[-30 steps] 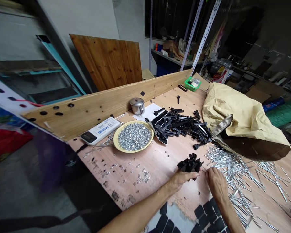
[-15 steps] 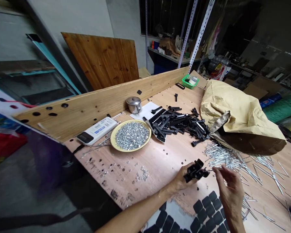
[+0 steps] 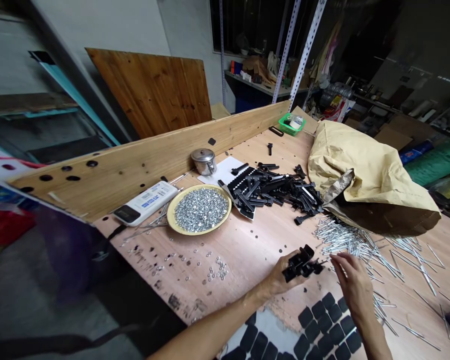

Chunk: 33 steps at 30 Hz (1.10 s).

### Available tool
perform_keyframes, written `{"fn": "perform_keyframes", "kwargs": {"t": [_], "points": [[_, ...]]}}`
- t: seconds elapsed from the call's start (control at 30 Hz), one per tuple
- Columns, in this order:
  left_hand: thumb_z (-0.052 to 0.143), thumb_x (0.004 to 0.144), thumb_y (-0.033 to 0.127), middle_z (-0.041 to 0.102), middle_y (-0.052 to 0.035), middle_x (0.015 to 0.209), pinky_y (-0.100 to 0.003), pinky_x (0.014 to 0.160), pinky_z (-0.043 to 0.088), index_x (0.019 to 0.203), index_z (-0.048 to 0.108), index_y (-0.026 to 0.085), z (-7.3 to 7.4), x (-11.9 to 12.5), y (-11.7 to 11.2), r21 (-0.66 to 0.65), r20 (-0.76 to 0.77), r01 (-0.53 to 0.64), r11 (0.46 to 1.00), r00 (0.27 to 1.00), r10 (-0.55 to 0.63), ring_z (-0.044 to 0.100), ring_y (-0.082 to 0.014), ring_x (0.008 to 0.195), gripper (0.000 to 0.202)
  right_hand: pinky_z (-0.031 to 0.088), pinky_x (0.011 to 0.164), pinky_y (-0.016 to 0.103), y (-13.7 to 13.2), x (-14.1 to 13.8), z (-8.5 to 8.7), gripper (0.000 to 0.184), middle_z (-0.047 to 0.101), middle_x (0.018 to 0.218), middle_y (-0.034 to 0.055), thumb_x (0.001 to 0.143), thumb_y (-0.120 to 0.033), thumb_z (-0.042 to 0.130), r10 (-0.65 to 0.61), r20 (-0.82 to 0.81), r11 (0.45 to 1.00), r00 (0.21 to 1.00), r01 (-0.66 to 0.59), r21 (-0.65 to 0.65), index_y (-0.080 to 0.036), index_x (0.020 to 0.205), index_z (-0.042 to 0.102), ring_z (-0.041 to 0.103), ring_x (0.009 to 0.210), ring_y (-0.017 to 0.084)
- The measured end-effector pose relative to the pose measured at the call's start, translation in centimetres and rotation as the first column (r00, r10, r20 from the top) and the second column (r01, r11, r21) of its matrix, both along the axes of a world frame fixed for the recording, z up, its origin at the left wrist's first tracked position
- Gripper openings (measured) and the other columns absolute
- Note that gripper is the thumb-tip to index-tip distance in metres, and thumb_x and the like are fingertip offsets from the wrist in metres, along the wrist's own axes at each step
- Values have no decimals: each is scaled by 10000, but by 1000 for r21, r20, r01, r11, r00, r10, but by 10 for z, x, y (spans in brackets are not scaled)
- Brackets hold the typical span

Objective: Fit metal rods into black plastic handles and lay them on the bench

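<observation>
While left hand (image 3: 281, 275) keeps its grip clenched on a bunch of black parts (image 3: 302, 262) just over the table (image 3: 247, 240), right hand (image 3: 354, 285) sits fingers-down at the pins (image 3: 363, 247) beside it, grip unreadable, and singling one pin from that tangle needs a fine pinch.

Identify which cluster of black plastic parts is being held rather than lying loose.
The small bunch gripped in the left hand; the big pile lies loose beside the sack.
</observation>
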State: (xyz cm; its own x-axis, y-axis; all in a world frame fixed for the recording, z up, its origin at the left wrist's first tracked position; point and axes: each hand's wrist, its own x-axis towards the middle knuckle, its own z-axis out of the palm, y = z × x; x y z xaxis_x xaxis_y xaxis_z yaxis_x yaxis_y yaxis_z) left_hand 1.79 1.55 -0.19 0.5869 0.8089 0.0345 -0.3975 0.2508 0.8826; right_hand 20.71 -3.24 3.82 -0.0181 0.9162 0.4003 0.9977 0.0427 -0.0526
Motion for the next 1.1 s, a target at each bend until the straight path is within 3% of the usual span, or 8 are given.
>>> {"fn": "perform_keyframes", "kwargs": {"t": [0.1, 0.2, 0.3, 0.37, 0.5, 0.6, 0.87, 1.1], "points": [[725, 647, 299, 676, -67, 949, -306, 774, 481, 987, 641, 161, 1, -1, -2, 17, -39, 74, 997, 997, -73, 623, -214, 870, 377, 407, 615, 324, 8, 14, -18, 288, 649, 856, 85, 863, -120, 406, 68, 301, 979, 951, -5, -203, -227, 871, 673, 542, 738, 217], [721, 655, 323, 678, -70, 943, -335, 812, 479, 940, 650, 163, -2, 0, -3, -58, -91, 95, 994, 991, -100, 622, -219, 889, 335, 395, 672, 335, 17, 19, -29, 294, 639, 804, 91, 837, -58, 386, 144, 333, 959, 932, -49, -277, -195, 796, 644, 539, 752, 221], [728, 655, 334, 675, -70, 963, -343, 831, 476, 945, 638, 173, -3, 0, -3, -56, -68, 72, 996, 995, -75, 616, -221, 911, 343, 430, 697, 345, 22, 16, -27, 257, 649, 831, 90, 888, -193, 373, 103, 77, 987, 992, -92, -135, -196, 782, 606, 572, 756, 210], [730, 657, 349, 662, -79, 1027, -318, 794, 488, 1007, 619, 176, -1, -1, -4, -23, 1, 104, 994, 995, -104, 611, -222, 934, 406, 468, 671, 342, 19, 7, -15, 231, 655, 822, 77, 889, -353, 422, 2, -230, 999, 973, 9, 45, -202, 834, 588, 600, 735, 200], [724, 660, 376, 665, -96, 1047, -279, 722, 490, 1066, 592, 158, 2, -2, -5, -14, 15, 139, 990, 990, -138, 628, -223, 914, 480, 522, 643, 331, 2, -27, 23, 351, 659, 774, 19, 750, -425, 653, -27, -804, 900, 594, 365, 239, -191, 985, 536, 649, 664, 172], [720, 662, 298, 680, -102, 1024, -304, 785, 474, 1046, 598, 147, 0, -1, -8, 70, 8, 139, 988, 990, -140, 632, -244, 943, 430, 543, 669, 329, -13, -51, 47, 333, 674, 771, 10, 696, -361, 723, 67, -890, 857, 451, 431, 283, -177, 921, 561, 670, 648, 158], [649, 692, 182, 690, -79, 965, -274, 713, 464, 992, 616, 151, 12, -3, -19, 172, -89, 196, 965, 979, -183, 637, -215, 847, 303, 573, 682, 351, -39, -58, 46, 195, 711, 790, 49, 731, -324, 695, 128, -834, 910, 537, 271, 314, -177, 832, 617, 690, 682, 182], [602, 677, 174, 635, -21, 783, -232, 646, 416, 838, 617, 144, 36, -8, -20, 381, -286, 185, 906, 955, -75, 569, -162, 717, 165, 533, 754, 354, -45, -35, 46, 211, 709, 893, 43, 829, -398, 561, 115, -555, 976, 824, 12, 219, -245, 901, 686, 661, 840, 196]]}}
